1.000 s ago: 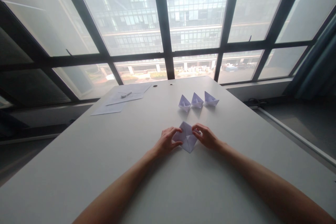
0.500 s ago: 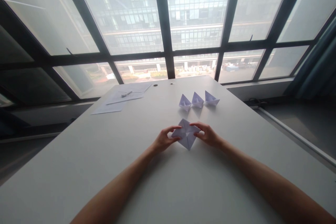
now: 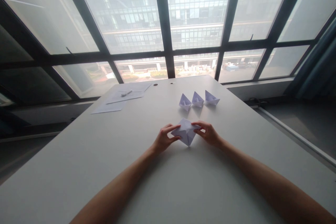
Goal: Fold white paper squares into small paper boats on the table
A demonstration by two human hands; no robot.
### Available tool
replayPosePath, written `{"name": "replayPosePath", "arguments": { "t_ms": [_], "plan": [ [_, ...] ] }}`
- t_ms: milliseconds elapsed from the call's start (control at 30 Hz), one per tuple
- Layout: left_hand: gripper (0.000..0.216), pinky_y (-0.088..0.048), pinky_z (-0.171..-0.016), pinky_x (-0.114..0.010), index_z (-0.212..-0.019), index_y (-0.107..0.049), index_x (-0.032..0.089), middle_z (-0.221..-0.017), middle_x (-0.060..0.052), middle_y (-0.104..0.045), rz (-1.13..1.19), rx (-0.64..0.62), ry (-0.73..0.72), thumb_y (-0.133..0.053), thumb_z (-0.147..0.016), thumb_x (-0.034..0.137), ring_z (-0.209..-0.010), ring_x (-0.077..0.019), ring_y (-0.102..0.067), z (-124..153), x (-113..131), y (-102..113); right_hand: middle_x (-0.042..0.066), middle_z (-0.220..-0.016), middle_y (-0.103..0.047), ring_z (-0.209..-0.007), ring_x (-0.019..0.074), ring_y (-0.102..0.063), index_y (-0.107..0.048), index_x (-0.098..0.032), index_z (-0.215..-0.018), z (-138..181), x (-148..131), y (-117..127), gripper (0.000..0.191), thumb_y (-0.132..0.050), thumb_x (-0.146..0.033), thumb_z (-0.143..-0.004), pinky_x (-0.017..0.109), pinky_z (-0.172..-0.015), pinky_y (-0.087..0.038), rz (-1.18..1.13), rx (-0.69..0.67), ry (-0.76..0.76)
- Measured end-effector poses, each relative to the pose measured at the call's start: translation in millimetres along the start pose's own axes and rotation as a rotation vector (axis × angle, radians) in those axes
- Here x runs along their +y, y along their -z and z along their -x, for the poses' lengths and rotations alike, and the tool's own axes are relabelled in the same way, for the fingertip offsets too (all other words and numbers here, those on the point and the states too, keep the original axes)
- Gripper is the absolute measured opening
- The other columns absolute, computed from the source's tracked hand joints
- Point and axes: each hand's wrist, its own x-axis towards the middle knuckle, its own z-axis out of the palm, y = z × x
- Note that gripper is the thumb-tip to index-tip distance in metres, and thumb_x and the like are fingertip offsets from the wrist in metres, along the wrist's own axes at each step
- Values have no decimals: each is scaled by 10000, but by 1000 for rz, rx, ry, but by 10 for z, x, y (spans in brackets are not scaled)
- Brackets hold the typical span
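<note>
I have the folded paper (image 3: 187, 129) between my two hands over the middle of the white table (image 3: 147, 189), straight in front of me and on the near side of three paper boats. My left hand (image 3: 165, 137) pinches its left corner, thumb on the near side and fingers on the far side; my right hand (image 3: 208, 134) grips the right corner in much the same way, so both are closed to a narrow pinch. One point of the paper aims back toward me and creases meet near its centre; whether that point touches the tabletop I cannot tell. I take this to be a shaping step, with the folds being worked from both side corners at once. The next move, as I judge it, calls for an even hold on both sides and light fingertips, since uneven force could skew the creases or tear the thin sheet. Beyond my hands, the left boat (image 3: 185, 103), the middle boat (image 3: 197, 100) and the right boat (image 3: 211, 98) stand in a row, near but clear of my fingers. Farther off to the left lie loose sheets (image 3: 109, 108), with a small pale object (image 3: 126, 93) on top that I cannot make out.
</note>
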Motion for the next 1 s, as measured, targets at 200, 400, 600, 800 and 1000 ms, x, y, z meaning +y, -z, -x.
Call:
{"name": "replayPosePath", "arguments": {
  "t_ms": [200, 400, 600, 800, 1000],
  "plan": [
    [311, -486, -846, -380, -1206, -705, 280, -887, -56, -669, -205, 66, -75, -678, -908, 367, -831, -195, -607, 14, 61, -23, 66, -896, -682, -774, 187, -637, -742, -223, -1033, 17, -66, 1, 223, -623, -378, -925, 332, -668, -547, 36, 56, 91],
    [264, -451, -954, -411, -1192, -705, 352, -1006, -43, -640, -347, 167, -67, -643, -937, 329, -973, -207, -611, 27, 100, -51, 67, -1033, -615, -833, 185, -605, -765, -283, -988, 22, -104, 9, 148, -640, -331, -925, 360, -731, -538, 157, 179, 205],
    [219, -463, -967, -428, -1119, -737, 369, -1189, -52, -624, -442, 140, -79, -594, -966, 306, -1082, -223, -598, 30, 98, -27, 65, -1025, -650, -928, 211, -584, -745, -296, -1015, 19, -50, 26, 212, -568, -204, -946, 375, -783, -525, 360, 38, 260],
    [272, -445, -1075, -453, -1174, -714, 291, -1343, -41, -630, -450, -235, -153, -641, -920, 227, -1306, -260, -523, 17, 74, -44, 53, -961, -690, -939, 215, -592, -728, -235, -898, 24, -51, 33, 343, -534, 15, -768, 377, -862, -477, 477, -125, 265],
    [361, -400, -1154, -402, -1333, -613, 280, -1416, -15, -576, -352, -360, -149, -501, -991, 247, -1379, -213, -461, 19, 101, -69, 39, -940, -713, -867, 194, -615, -734, -221, -875, 45, -114, 17, 232, -620, -48, -772, 352, -858, -427, 586, -221, 194]
  ]
}}
